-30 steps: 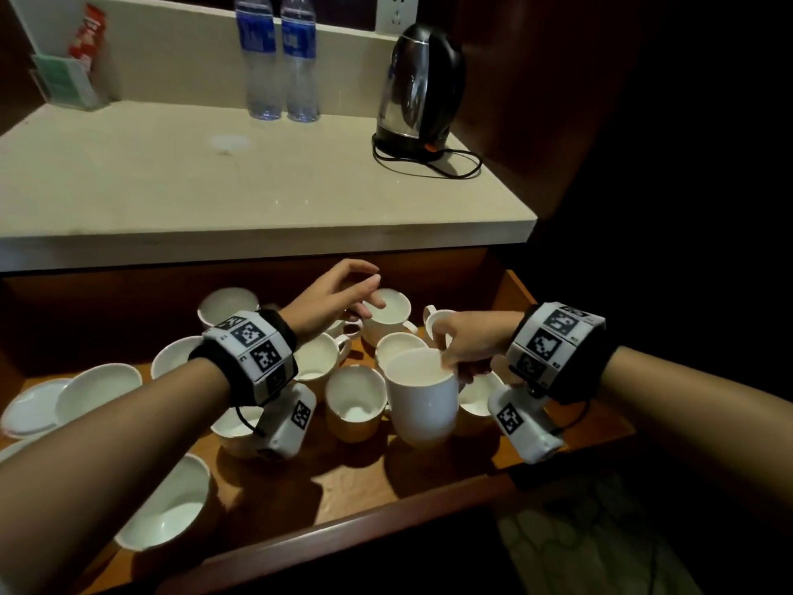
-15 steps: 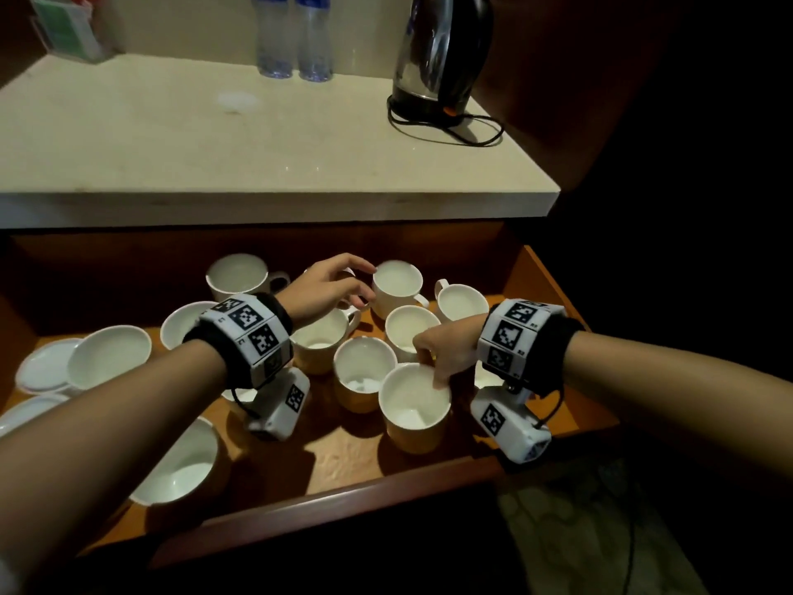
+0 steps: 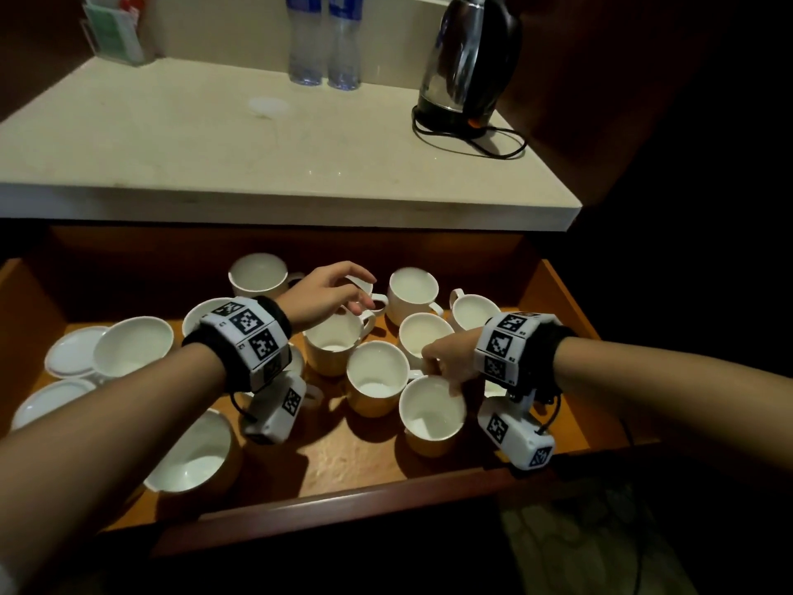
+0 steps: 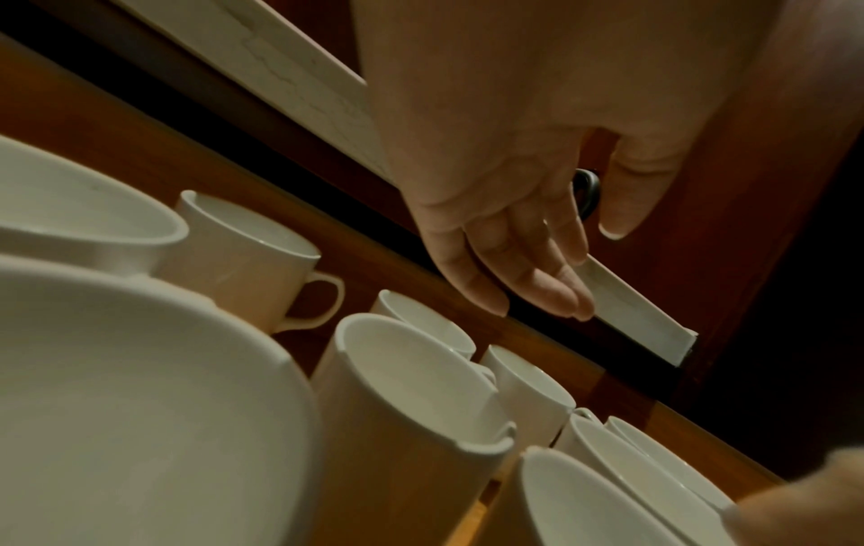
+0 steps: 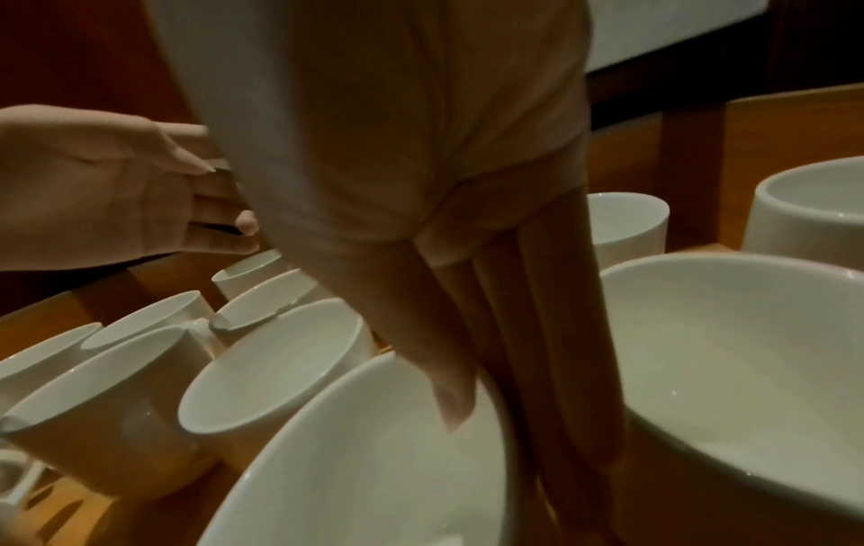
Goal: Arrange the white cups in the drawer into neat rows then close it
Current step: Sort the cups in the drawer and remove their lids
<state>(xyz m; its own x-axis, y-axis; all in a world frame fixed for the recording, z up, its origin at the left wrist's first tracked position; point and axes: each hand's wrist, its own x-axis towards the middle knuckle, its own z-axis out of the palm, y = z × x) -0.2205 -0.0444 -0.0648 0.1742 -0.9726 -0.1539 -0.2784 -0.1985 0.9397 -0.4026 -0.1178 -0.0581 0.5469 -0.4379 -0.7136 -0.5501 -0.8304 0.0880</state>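
Gripping: the near cup (image 3: 431, 416) is being pinched at its rim by the right hand (image 3: 450, 358), thumb inside the wall and fingers (image 5: 556, 369) outside, as shown in the right wrist view.
Near cup: it is being kept upright on the drawer floor, towards the front right, just beside the middle cup (image 3: 377, 377).
Left hand (image 3: 319, 296): it is being held above the cups at the back of the cluster, fingers loosely spread and slightly bent, nothing being grasped; in the left wrist view its fingertips (image 4: 551, 292) are being seen clear of the rims below.
White cups: they are being left in a loose cluster in the middle and right of the drawer (image 3: 386, 500), handles pointing different ways, several touching.
Back cup (image 3: 257, 274): it is being left standing apart at the rear, to the left of the left hand.
Saucers (image 3: 68, 352): they are being left stacked at the left end, beside a bowl-like cup (image 3: 133, 345).
Drawer: it is being kept pulled out under the counter (image 3: 214, 143).
Counter: a kettle (image 3: 470, 62) and two water bottles (image 3: 324, 40) are being left standing at its back.
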